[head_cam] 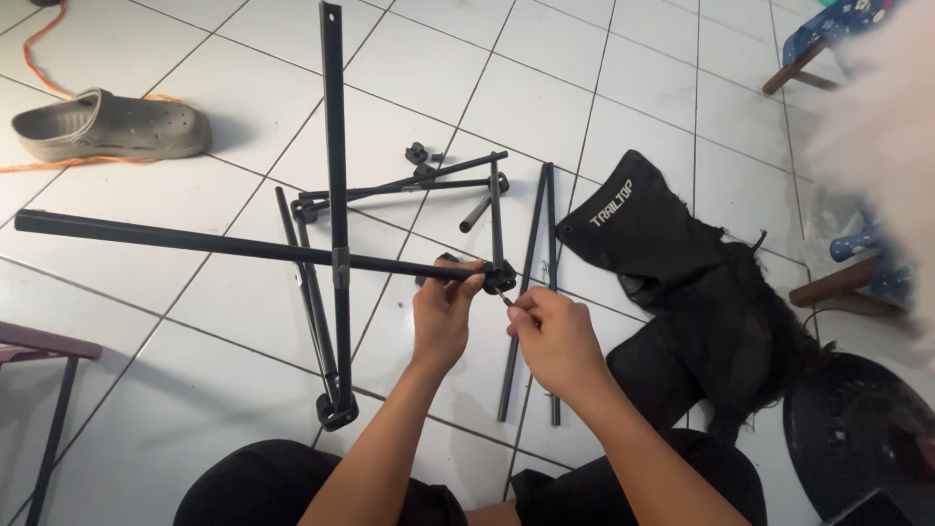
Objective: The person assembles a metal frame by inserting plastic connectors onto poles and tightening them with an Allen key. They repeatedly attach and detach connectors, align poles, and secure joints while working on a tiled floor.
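Left fingers: left hand (443,317) closes round the black joint (499,276) ending a crossed folding frame (337,255).
Right fingers: right hand (555,339) pinches a thin metal pin (505,299) at that joint.
Hidden: the pin's tip is too small to make out.
Pose: both forearms reach forward over the tiled floor (195,321).
Around: loose black rods (531,292) just beyond; black fabric bag (672,282) right; grey clog (112,125) far left.

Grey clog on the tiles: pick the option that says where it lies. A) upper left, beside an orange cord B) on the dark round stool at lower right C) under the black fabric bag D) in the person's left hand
A: the grey clog lies on the white tile floor at upper left, with the orange cord running by it, far from the left hand and right hand.
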